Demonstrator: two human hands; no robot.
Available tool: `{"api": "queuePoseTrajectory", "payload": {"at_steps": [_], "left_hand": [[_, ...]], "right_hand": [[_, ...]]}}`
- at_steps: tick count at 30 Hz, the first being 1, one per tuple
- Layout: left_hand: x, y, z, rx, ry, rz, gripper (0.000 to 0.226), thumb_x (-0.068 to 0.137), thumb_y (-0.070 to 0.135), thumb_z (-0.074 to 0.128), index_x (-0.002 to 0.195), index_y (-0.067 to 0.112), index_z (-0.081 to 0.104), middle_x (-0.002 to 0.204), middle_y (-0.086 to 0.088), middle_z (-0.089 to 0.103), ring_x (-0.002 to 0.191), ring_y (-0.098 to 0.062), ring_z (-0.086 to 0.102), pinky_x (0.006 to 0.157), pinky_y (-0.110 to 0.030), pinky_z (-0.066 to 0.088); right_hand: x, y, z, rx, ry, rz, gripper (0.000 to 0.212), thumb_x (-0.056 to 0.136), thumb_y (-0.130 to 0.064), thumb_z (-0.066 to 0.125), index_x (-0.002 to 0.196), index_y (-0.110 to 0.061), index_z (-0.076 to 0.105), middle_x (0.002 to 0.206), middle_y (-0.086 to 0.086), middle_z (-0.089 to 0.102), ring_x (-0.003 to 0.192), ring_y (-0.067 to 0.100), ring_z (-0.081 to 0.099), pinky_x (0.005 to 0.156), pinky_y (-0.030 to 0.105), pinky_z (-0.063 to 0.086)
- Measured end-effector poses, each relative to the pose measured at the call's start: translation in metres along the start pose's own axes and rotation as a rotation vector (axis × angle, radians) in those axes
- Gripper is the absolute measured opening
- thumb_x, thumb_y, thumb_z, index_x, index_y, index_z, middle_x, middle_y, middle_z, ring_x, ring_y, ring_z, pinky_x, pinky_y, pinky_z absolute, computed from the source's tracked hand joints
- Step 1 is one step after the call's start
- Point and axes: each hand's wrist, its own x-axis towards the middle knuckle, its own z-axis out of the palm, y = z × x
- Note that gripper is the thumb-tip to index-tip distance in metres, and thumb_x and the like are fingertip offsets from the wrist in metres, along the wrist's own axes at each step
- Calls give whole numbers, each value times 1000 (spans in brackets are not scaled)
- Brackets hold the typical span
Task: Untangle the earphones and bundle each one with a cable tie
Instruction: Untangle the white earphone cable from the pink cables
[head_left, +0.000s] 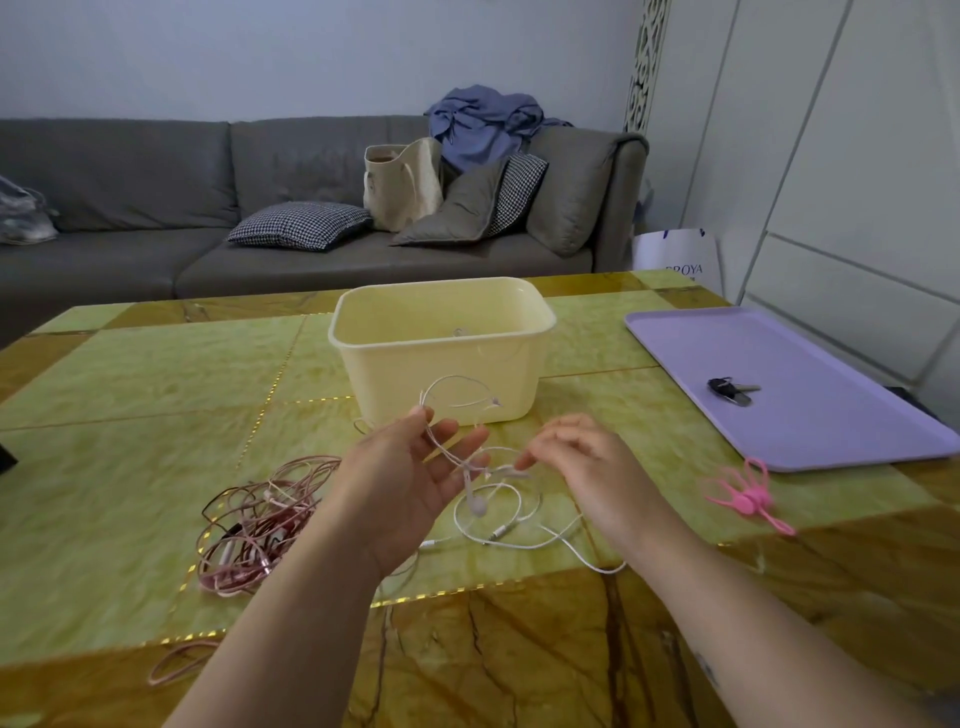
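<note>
White earphones (498, 514) hang between my two hands above the table, with loose loops and the plug lying on the tabletop below. My left hand (410, 478) is palm-up and pinches the white cable between thumb and forefinger, a loop standing up above it. My right hand (582, 462) pinches the cable near an earbud with curled fingers. A tangled heap of pink earphones (260, 525) lies on the table to the left. Pink cable ties (748, 496) lie bunched to the right.
A cream plastic bin (441, 358) stands just behind my hands. A lilac tray (779, 384) at the right holds a set of keys (730, 389). One pink loop (182, 660) lies near the front edge. A grey sofa stands beyond the table.
</note>
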Motion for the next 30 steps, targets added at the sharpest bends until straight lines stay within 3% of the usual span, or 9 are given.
{"api": "queuePoseTrajectory", "payload": {"at_steps": [4, 8, 10, 14, 19, 22, 24, 27, 30], "left_hand": [[0, -4, 2, 14, -17, -39, 17, 100, 14, 41, 88, 7, 51, 77, -9, 60, 74, -24, 72, 61, -37, 59], [-1, -7, 4, 18, -27, -66, 17, 99, 16, 42, 87, 10, 52, 79, -7, 61, 78, -23, 70, 67, -38, 56], [-1, -8, 5, 0, -35, -79, 17, 99, 17, 42, 87, 10, 53, 80, -7, 61, 83, -24, 67, 74, -39, 51], [-5, -10, 7, 36, -72, -79, 23, 98, 17, 44, 82, 8, 55, 70, -7, 62, 77, -23, 64, 72, -39, 50], [-11, -20, 11, 124, -195, -38, 27, 98, 19, 45, 83, 0, 56, 75, -12, 63, 74, -24, 68, 72, -40, 58], [-14, -20, 12, 165, -283, -3, 26, 92, 27, 49, 86, 2, 56, 72, -5, 65, 75, -21, 68, 73, -37, 57], [-14, -20, 11, 212, -303, 22, 29, 85, 31, 54, 94, 4, 60, 77, -3, 67, 83, -18, 67, 77, -34, 55], [-11, -23, 7, 390, -264, 104, 23, 89, 22, 54, 100, 6, 66, 95, -11, 68, 94, -21, 64, 90, -35, 53], [-12, -26, 7, 516, -224, 174, 21, 95, 15, 49, 96, 9, 69, 84, -8, 68, 86, -18, 65, 94, -37, 51]], "right_hand": [[-4, 1, 3, -32, -74, -60, 18, 86, -25, 65, 72, -16, 72, 95, -8, 58, 91, 0, 55, 80, 14, 38], [-6, 1, 5, -21, -173, -82, 15, 84, -35, 69, 81, -21, 73, 87, 3, 70, 83, 16, 64, 80, 32, 49], [-7, 2, 9, -47, -205, -85, 8, 82, -32, 71, 79, -25, 70, 83, 0, 71, 76, 10, 62, 76, 29, 50], [-4, 3, 9, 60, -184, -85, 8, 87, -22, 66, 79, -20, 68, 72, -5, 69, 66, 3, 60, 69, 19, 49], [0, 6, 4, 192, -57, -39, 11, 88, -20, 64, 79, -13, 66, 59, -7, 62, 59, 8, 59, 68, 30, 52], [-1, 4, 4, 188, -23, -60, 13, 89, -19, 64, 79, -11, 64, 61, 2, 62, 50, 5, 53, 54, 20, 45], [-1, 3, 3, 193, 4, -72, 13, 89, -18, 64, 78, -11, 65, 70, 14, 65, 50, 5, 51, 52, 18, 42], [0, 2, 2, 276, 21, -47, 12, 89, -13, 62, 78, -8, 66, 56, -2, 61, 48, 5, 49, 53, 20, 42], [3, 2, 0, 532, -22, 56, 13, 90, -7, 56, 79, -5, 62, 40, -10, 40, 40, 6, 33, 53, 22, 35]]}}
